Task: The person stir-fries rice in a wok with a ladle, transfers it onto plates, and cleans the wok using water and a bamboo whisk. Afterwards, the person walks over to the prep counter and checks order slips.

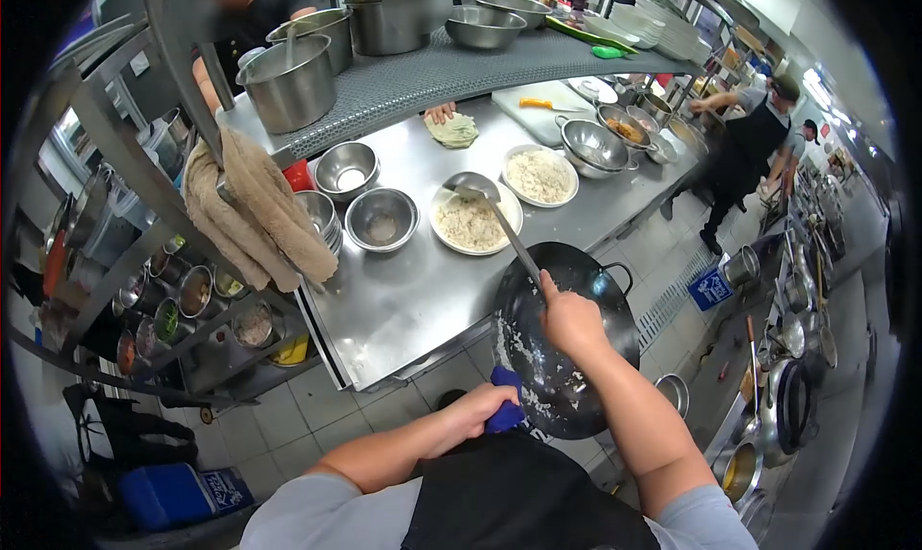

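Note:
My right hand [573, 321] is closed round the handle of a long metal ladle [520, 242], whose bowl rests over a white bowl [517, 207] of fried-looking rice [469, 227]. A folded blue cloth [506, 403] is in my closed left hand [474, 409], pressed against the near left edge of a large black wok [607, 358]. The wok is held in front of the counter edge, tilted, with scattered rice grains stuck to its inside. Another white bowl [506, 172] heaped with rice [541, 175] stands just right of the first.
Steel mixing bowls [382, 220] stand left on the steel counter [384, 305]. A shelf [413, 81] with pots overhangs it. Beige towels [252, 214] hang at left. Across the counter a person's hand [441, 113] touches a pale green cloth [451, 132]. Another person [759, 132] stands right.

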Demonstrator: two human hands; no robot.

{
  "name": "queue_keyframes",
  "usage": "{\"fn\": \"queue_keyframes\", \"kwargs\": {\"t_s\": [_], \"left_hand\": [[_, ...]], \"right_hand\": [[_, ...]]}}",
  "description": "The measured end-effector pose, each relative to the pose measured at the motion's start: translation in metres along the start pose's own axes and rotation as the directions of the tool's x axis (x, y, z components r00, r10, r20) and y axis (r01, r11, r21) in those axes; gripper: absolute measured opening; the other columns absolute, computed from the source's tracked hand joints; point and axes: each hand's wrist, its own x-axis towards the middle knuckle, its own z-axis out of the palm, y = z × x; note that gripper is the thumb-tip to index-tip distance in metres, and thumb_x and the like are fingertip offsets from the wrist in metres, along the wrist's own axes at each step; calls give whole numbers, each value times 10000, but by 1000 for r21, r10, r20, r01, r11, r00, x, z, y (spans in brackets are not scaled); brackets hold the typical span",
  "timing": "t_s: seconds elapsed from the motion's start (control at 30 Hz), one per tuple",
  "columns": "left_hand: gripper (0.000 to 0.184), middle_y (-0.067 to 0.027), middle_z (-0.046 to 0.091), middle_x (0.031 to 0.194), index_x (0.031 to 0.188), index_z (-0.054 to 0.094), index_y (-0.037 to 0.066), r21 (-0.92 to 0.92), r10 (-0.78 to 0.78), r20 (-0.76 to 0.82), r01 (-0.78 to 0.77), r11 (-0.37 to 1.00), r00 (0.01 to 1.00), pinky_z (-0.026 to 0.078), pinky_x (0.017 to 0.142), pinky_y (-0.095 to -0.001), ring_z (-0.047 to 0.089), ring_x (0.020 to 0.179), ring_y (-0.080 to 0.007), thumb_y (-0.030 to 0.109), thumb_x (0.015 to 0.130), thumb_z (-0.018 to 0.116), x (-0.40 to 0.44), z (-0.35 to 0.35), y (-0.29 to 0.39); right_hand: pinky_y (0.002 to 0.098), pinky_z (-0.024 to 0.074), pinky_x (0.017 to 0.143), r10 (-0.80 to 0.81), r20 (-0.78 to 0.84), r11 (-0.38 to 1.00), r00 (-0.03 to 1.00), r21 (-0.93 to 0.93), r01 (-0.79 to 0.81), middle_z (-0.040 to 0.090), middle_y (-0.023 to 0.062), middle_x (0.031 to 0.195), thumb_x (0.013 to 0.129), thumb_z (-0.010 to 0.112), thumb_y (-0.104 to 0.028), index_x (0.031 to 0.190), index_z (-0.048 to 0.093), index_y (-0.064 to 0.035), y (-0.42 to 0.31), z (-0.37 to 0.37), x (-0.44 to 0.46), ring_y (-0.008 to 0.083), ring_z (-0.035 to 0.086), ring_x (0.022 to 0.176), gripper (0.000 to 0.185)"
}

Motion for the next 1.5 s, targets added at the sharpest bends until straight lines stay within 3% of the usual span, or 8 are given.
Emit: {"fn": "queue_keyframes", "kwargs": {"t_s": [0.23, 0.27, 0.33, 0.43, 0.67, 0.8, 1.07, 1.5], "left_hand": [[155, -68, 614, 764, 857, 602, 18, 37, 25, -3, -24, 999, 1000, 505, 568, -295, 613, 639, -177, 115, 735, 598, 4, -7, 13], [155, -67, 612, 762, 858, 599, 18, 31, 31, -1, -31, 999, 1000, 506, 567, -294, 613, 644, -173, 113, 735, 595, 5, -6, 15], [146, -66, 603, 769, 862, 588, 23, 64, 0, -1, 0, 998, 1000, 516, 570, -295, 610, 653, -181, 95, 735, 579, 7, -5, 22], [164, -59, 592, 794, 892, 571, 30, 61, 67, 54, -70, 996, 996, 508, 611, -294, 600, 680, -177, 71, 734, 561, 11, 0, 27], [81, -32, 570, 735, 796, 574, 47, 290, 250, 72, -260, 921, 966, 471, 589, -286, 565, 637, -148, 71, 719, 571, 24, 35, 34], [61, -10, 546, 691, 765, 567, 64, 395, 319, 110, -336, 855, 941, 442, 567, -273, 530, 602, -127, 79, 706, 575, 44, 61, 31], [73, 4, 507, 686, 765, 529, 93, 349, 326, 129, -350, 869, 937, 419, 517, -265, 505, 571, -117, 60, 706, 558, 81, 62, 31], [187, 18, 506, 723, 874, 526, 70, 341, 465, 199, -506, 792, 863, 436, 605, -255, 518, 648, -99, 17, 695, 544, 77, 73, 11]], "right_hand": [[433, 507, 691, 183, -119, 908, 976, 400, -122, 655, 192, 856, 802, 595, -145, 1397, 402, -86, 19, -10, -41, 309, 665, 772, 628], [399, 493, 542, 81, -318, 823, 945, 556, 117, 641, 202, 755, 828, 558, -79, 1407, 382, -74, 31, -8, -51, 278, 647, 598, 606], [297, 430, 418, 291, 196, 250, 937, 929, -272, 589, 94, 692, 838, 557, -33, 1413, 381, -83, 44, -41, -99, 161, 544, 465, 604], [234, 357, 336, 402, 335, 25, 852, 926, -376, 497, 15, 638, 840, 544, -10, 1418, 375, -78, 69, -56, -170, 86, 458, 449, 606], [296, 430, 386, 670, 380, 101, 638, 805, -585, 521, 21, 649, 833, 523, -27, 1390, 405, -45, 105, 4, -252, 111, 485, 464, 569], [273, 434, 399, 621, 277, 202, 733, 847, -491, 513, 31, 651, 843, 501, -25, 1363, 410, -39, 74, 38, -227, 120, 477, 440, 528], [257, 342, 345, 133, 495, -749, 859, 617, -240, 469, 42, 634, 895, 498, -109, 1337, 422, -68, 49, -29, -276, 142, 432, 373, 451], [247, 414, 359, 207, 713, -363, 670, 692, -624, 485, 34, 601, 865, 487, -40, 1219, 467, -12, 66, -75, -279, 137, 480, 398, 356]]}}
